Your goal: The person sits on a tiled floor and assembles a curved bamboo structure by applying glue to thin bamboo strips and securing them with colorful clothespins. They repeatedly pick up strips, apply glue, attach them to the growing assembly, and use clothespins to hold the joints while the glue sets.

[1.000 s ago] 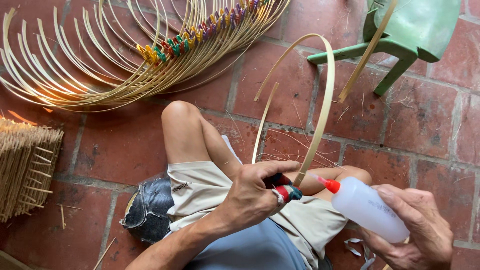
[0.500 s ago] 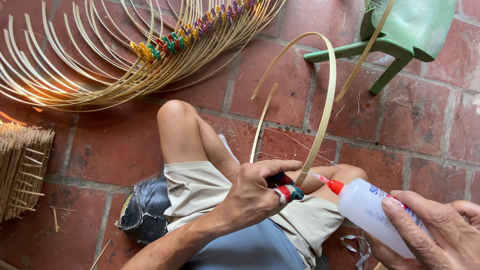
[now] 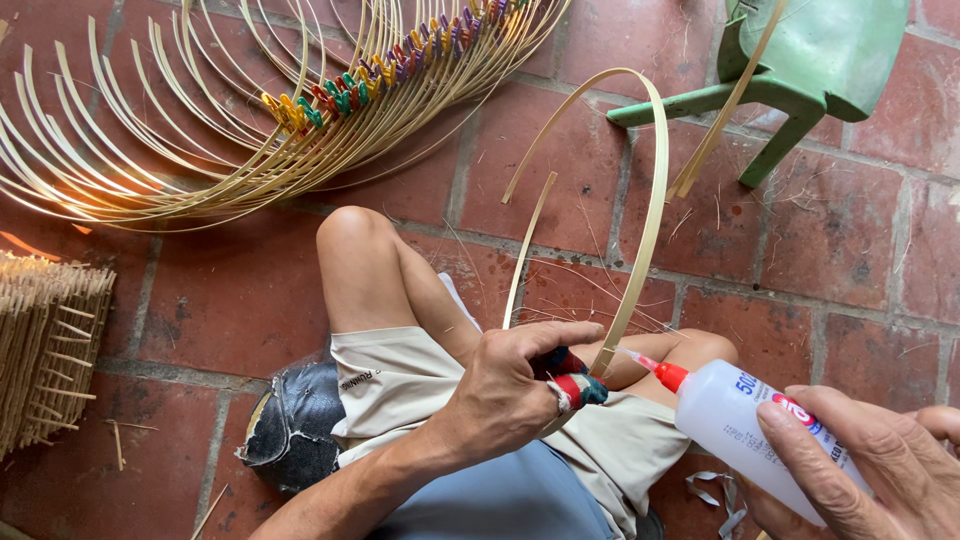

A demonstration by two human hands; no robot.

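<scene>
Pale bamboo strip (image 3: 648, 215), thin and flat, bent into a tall narrow loop arching over the brick floor, both ends drawn down together and pinched at the base, one loose end (image 3: 524, 250) angling up inside the arch. Red, white and blue clip (image 3: 572, 380) clamped at that crossing point, just over the bent knee. White squeeze bottle (image 3: 745, 425) of glue, soft plastic with a red cone cap and thin clear nozzle, tilted with the tip (image 3: 628, 354) aimed up-left and touching or just beside the strip near the clip.
</scene>
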